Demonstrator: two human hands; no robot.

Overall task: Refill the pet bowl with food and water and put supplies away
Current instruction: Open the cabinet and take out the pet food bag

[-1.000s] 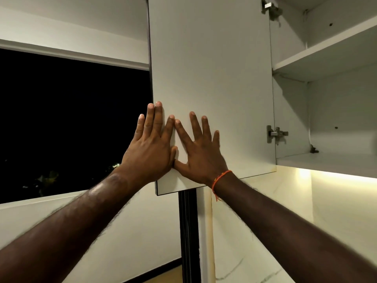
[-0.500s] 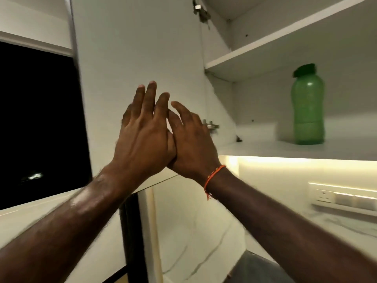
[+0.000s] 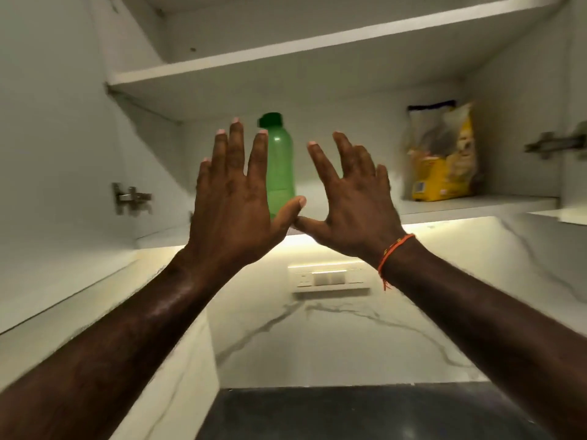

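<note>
A green water bottle (image 3: 281,166) with a dark green cap stands upright on the lower shelf (image 3: 476,204) of an open wall cupboard. A yellow pet food bag (image 3: 444,160) stands further right on the same shelf. My left hand (image 3: 235,198) is raised in front of the bottle, fingers spread, covering its left side. My right hand (image 3: 352,201), with an orange thread at the wrist, is spread just right of the bottle. The two thumbs meet below the bottle. Both hands hold nothing. No pet bowl is in view.
The left cupboard door (image 3: 57,138) stands open with a metal hinge (image 3: 130,196); another hinge (image 3: 552,142) shows at the right. An upper shelf (image 3: 317,52) spans above. Below are a lit marble backsplash, a switch panel (image 3: 330,279) and a dark countertop (image 3: 365,414).
My view has swung right from the open door to the cupboard's inside. Both hands have left the door face and spread apart in front of the bottle. The food bag has come into view.
</note>
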